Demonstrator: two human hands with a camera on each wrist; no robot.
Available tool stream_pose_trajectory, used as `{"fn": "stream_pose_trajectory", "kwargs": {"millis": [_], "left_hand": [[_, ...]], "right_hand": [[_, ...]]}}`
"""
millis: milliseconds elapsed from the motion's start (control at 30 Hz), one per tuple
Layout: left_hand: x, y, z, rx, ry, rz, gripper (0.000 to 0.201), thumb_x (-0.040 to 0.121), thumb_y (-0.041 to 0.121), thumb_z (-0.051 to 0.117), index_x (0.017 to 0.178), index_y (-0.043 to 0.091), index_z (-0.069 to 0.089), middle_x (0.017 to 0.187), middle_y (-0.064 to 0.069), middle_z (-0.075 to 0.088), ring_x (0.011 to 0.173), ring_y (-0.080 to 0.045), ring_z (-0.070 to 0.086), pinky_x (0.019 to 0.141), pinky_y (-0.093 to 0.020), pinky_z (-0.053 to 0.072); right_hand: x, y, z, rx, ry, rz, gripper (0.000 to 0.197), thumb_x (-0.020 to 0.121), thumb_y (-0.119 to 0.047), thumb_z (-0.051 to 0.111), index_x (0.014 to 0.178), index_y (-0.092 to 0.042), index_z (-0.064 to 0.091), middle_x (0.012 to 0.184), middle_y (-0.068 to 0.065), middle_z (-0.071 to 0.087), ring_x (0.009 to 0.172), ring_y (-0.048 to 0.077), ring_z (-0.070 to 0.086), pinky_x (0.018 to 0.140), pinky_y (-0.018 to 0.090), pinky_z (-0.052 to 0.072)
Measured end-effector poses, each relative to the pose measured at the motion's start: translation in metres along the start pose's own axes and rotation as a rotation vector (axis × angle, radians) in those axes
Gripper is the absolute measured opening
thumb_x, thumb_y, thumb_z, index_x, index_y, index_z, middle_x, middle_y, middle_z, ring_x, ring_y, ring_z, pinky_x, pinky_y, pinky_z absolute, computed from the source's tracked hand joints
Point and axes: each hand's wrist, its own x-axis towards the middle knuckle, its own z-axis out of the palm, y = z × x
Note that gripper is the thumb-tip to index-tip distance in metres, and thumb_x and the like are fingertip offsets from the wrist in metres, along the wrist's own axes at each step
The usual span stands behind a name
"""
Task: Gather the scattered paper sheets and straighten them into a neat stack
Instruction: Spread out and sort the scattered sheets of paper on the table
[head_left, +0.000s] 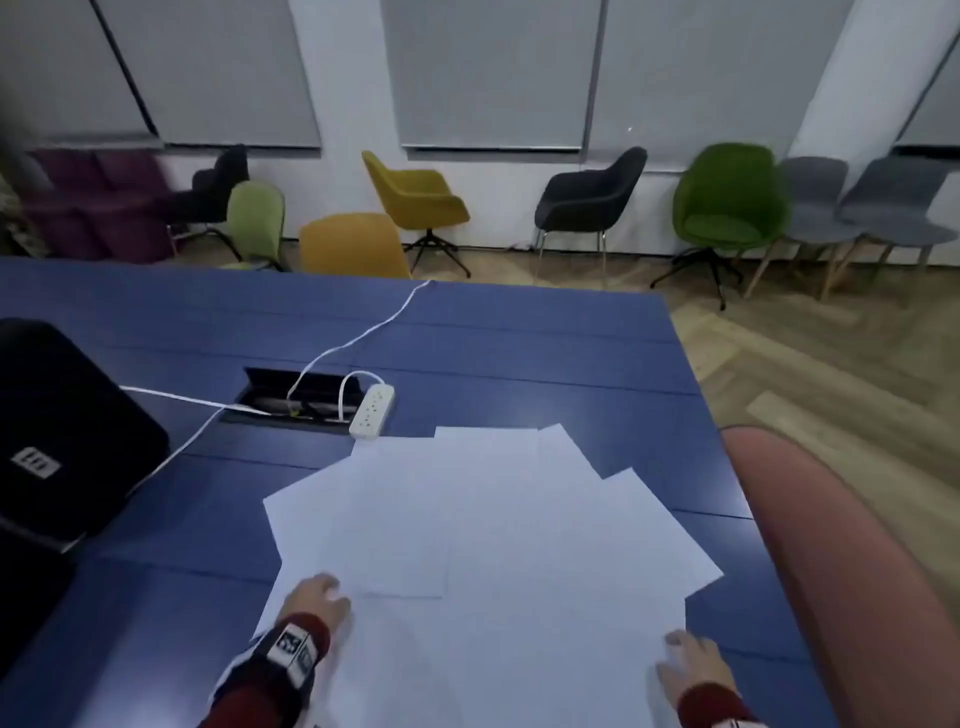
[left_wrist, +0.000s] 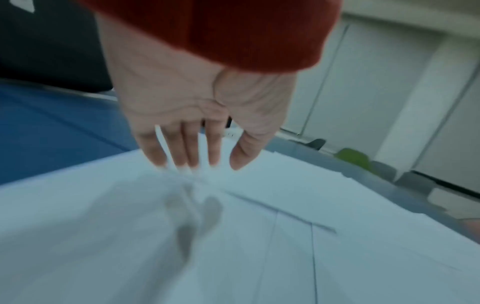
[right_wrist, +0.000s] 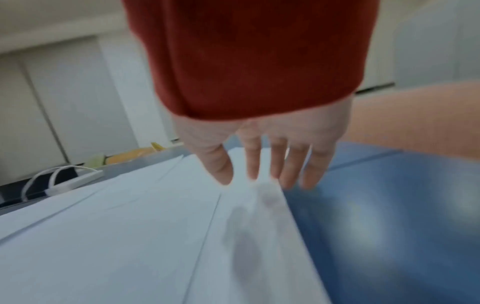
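Observation:
Several white paper sheets (head_left: 483, 540) lie fanned out and overlapping on the blue table (head_left: 519, 343). My left hand (head_left: 319, 597) is over the near left part of the sheets (left_wrist: 259, 246), fingers straight and pointing down, the fingertips (left_wrist: 187, 164) at the paper. My right hand (head_left: 688, 662) is at the near right edge of the sheets (right_wrist: 130, 236), where paper meets bare table (right_wrist: 389, 205). Its fingers (right_wrist: 253, 166) are straight and spread, tips at the paper's edge. Neither hand holds anything. Both sleeves are red.
A white power strip (head_left: 371, 410) with white cables sits beside an open cable hatch (head_left: 296, 397) just beyond the sheets. A black bag (head_left: 62, 431) stands at the left. A pink chair back (head_left: 841, 571) rises by the table's right edge. Coloured chairs line the far wall.

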Motion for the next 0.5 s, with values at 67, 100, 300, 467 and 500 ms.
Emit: {"fn": "stream_pose_trajectory", "kwargs": {"millis": [67,100,300,467,500], "left_hand": [[0.004,0.001,0.010,0.065,-0.031,-0.091,0.070,0.079,0.035,0.063,0.142,0.018,0.036,0.152,-0.006,0.032,0.138,-0.026,0.036,0.111,-0.034,0.031],[0.005,0.003,0.019,0.081,-0.059,-0.104,0.086,0.079,0.040,0.062,0.149,0.015,0.019,0.158,-0.006,0.018,0.144,-0.026,0.024,0.116,-0.037,0.026],[-0.030,0.029,0.060,0.163,-0.099,0.003,0.098,0.081,0.041,0.057,0.150,0.018,-0.008,0.161,0.008,-0.003,0.149,-0.020,0.002,0.116,-0.053,0.014],[-0.045,0.032,0.068,0.258,-0.095,0.171,0.084,0.081,0.045,0.053,0.150,0.019,0.012,0.157,-0.001,0.019,0.144,-0.023,0.022,0.112,-0.044,0.027],[-0.042,0.031,0.062,0.207,-0.043,0.152,0.079,0.081,0.045,0.054,0.148,0.018,0.022,0.152,-0.004,0.028,0.138,-0.025,0.031,0.109,-0.041,0.031]], "right_hand": [[-0.001,-0.020,0.005,0.035,-0.010,0.110,0.051,0.081,-0.038,0.057,0.129,-0.029,0.042,0.141,0.010,0.034,0.128,0.032,0.039,0.106,0.038,0.036],[-0.003,-0.027,0.006,0.057,-0.002,0.169,0.056,0.082,-0.035,0.058,0.133,-0.020,0.041,0.142,0.011,0.032,0.128,0.034,0.037,0.106,0.039,0.035],[-0.016,-0.054,0.022,0.300,0.122,0.329,0.065,0.076,-0.019,0.068,0.133,-0.005,0.039,0.139,0.019,0.030,0.121,0.043,0.038,0.095,0.045,0.041],[-0.024,-0.062,0.038,0.405,0.129,0.313,0.081,0.068,-0.017,0.078,0.134,-0.001,0.034,0.138,0.021,0.026,0.111,0.048,0.047,0.086,0.048,0.047],[-0.023,-0.063,0.039,0.405,0.132,0.307,0.085,0.066,-0.019,0.080,0.135,-0.002,0.033,0.137,0.021,0.026,0.111,0.048,0.048,0.087,0.049,0.047]]}}
